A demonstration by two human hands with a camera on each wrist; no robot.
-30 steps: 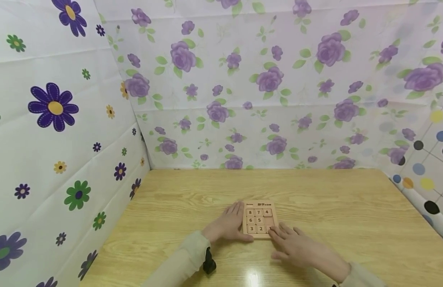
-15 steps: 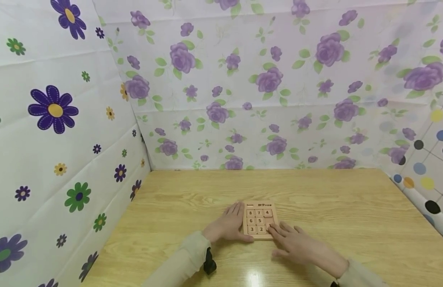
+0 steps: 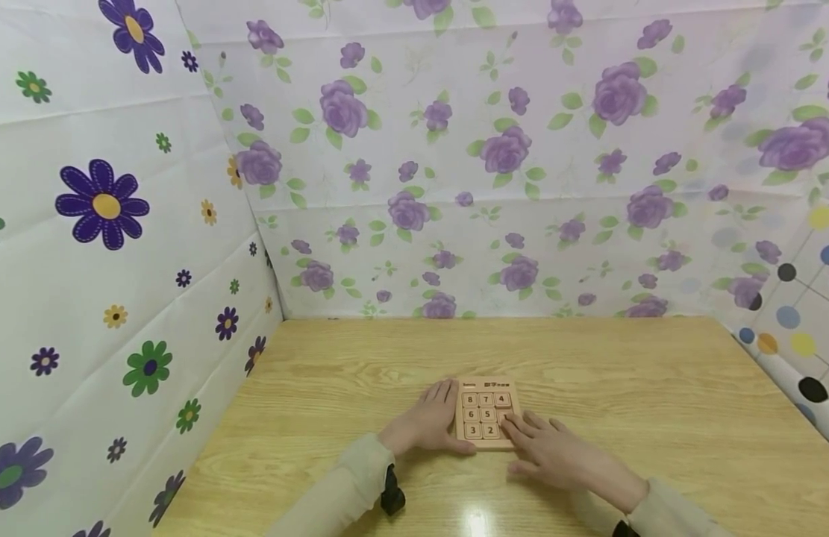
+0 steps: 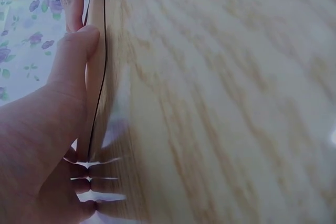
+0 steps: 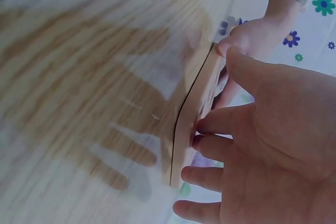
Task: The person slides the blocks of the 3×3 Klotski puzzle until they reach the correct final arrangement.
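Our left hand (image 3: 427, 425), thumb spread, is bracing the number puzzle (image 3: 479, 385) between our hands; our right hand (image 3: 551, 455), fingers extended, is touching a tile (image 3: 502, 412). Pushing askew, we are risking jamming it.

Head cam looked forward and down across the table (image 3: 360, 365) from farther back; both wrist cams sat low, close, rolled sideways, sharing the puzzle board (image 4: 95, 72) edge

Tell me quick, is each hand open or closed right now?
Left hand: open, resting against the number puzzle.
Right hand: open, fingers touching a number tile.
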